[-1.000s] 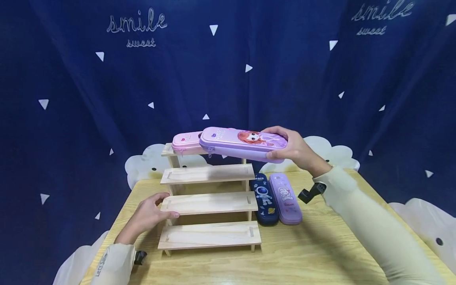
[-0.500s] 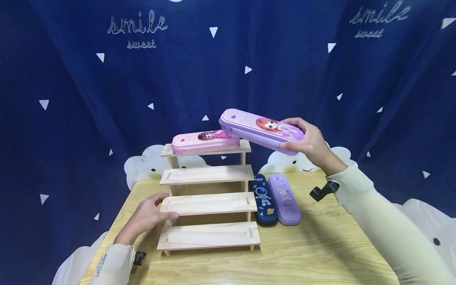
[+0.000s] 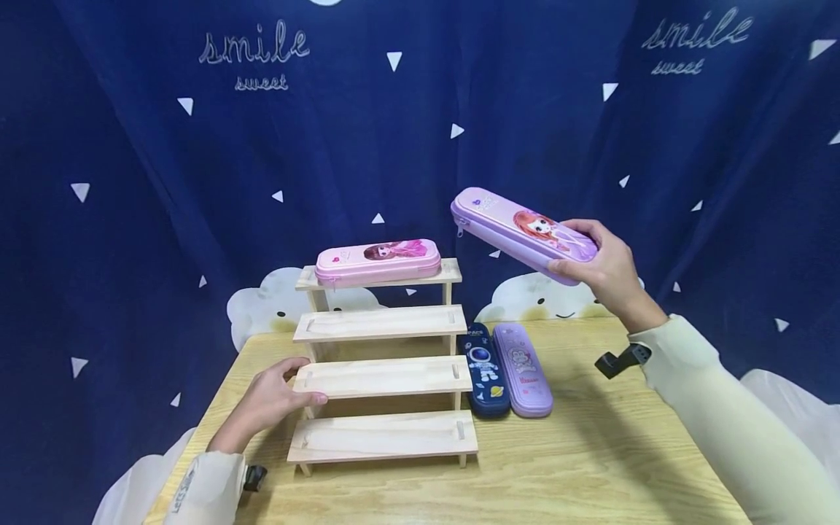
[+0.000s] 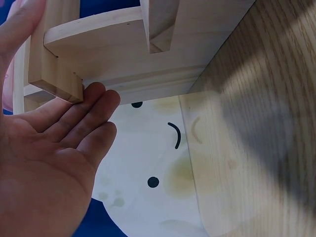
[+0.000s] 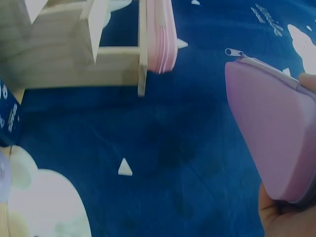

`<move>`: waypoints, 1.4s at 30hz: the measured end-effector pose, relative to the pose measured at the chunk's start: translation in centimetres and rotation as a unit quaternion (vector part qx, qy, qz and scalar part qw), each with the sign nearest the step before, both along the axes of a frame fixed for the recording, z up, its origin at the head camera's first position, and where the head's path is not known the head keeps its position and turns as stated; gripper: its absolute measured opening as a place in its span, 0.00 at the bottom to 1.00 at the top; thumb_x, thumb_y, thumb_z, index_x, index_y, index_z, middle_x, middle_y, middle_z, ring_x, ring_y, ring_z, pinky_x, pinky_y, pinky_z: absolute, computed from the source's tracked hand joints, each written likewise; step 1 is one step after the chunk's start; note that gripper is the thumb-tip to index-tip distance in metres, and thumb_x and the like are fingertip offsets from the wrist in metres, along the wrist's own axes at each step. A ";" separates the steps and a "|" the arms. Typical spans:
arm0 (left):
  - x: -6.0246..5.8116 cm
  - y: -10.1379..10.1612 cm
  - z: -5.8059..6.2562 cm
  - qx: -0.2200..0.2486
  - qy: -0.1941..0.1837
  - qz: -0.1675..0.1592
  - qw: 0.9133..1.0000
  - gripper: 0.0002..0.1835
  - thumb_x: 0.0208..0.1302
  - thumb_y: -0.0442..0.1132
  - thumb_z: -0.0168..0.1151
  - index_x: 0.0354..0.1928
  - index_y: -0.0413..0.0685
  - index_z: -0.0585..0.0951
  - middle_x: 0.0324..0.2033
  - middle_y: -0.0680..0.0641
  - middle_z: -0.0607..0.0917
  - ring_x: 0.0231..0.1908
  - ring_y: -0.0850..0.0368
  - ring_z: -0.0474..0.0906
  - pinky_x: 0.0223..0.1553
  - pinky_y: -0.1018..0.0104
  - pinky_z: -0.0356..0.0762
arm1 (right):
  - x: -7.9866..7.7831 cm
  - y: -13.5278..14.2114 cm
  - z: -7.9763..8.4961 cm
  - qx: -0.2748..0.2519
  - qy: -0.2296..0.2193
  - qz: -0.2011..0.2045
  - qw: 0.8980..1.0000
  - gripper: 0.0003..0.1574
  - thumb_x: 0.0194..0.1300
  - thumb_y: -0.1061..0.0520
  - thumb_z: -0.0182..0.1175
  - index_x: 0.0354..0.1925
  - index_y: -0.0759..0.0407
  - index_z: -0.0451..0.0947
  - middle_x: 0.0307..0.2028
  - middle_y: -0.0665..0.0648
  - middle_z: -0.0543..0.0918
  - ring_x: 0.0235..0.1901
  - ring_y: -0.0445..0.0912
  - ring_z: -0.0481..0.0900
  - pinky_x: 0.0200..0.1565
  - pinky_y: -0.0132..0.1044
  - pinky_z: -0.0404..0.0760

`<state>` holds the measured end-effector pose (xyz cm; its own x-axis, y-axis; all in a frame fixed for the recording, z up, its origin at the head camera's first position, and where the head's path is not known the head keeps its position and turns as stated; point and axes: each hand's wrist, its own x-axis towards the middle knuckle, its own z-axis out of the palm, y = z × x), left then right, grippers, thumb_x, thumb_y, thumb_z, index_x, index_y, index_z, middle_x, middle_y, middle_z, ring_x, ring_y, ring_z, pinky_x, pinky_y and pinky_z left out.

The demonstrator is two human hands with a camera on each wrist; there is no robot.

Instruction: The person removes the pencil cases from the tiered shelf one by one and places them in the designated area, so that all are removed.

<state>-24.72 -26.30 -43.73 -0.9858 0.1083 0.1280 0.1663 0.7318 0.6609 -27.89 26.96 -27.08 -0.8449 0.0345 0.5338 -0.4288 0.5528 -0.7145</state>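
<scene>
In the head view, the right hand [image 3: 610, 270], raised above the desk [image 3: 590, 372] near its back right corner, clamps the case [image 3: 508, 222] by its right end, long axis slanting, free end up and left; the left hand [image 3: 269, 399] grips the rack [image 3: 380, 441] at its left edge. Left wrist: that palm faces the camera. Right wrist: the free end points up-left.

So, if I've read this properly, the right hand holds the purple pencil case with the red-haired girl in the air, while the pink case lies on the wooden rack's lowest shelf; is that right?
Not quite: the shelf is wrong. The head view shows the pink case on the wooden rack's top shelf. The right hand does hold the purple pencil case in the air.
</scene>
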 end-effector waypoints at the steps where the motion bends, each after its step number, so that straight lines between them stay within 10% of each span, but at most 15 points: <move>1: 0.0 0.0 0.1 0.000 0.002 0.000 1.000 0.48 0.43 0.61 0.81 0.63 0.42 0.77 0.59 0.38 0.84 0.62 0.37 0.78 0.62 0.42 0.76 | -0.1 0.3 -0.1 -0.002 0.004 -0.008 1.000 0.40 0.52 0.56 0.77 0.63 0.54 0.75 0.47 0.42 0.78 0.45 0.37 0.73 0.42 0.20 0.72; 23: 0.2 0.0 -0.2 0.000 -0.008 0.005 1.000 0.48 0.43 0.62 0.81 0.63 0.43 0.77 0.59 0.39 0.84 0.62 0.39 0.78 0.62 0.43 0.76 | -0.3 5.0 -3.4 -0.001 -0.033 -0.138 0.990 0.45 0.56 0.43 0.75 0.67 0.53 0.70 0.57 0.55 0.76 0.48 0.38 0.70 0.44 0.24 0.67; 42: -0.1 0.1 0.0 0.016 -0.006 0.000 1.000 0.47 0.43 0.59 0.82 0.63 0.42 0.77 0.59 0.38 0.84 0.63 0.38 0.78 0.63 0.43 0.76 | -0.8 8.1 -10.3 -0.004 -0.089 -0.196 0.977 0.46 0.58 0.40 0.72 0.68 0.57 0.69 0.60 0.63 0.77 0.51 0.48 0.71 0.43 0.27 0.65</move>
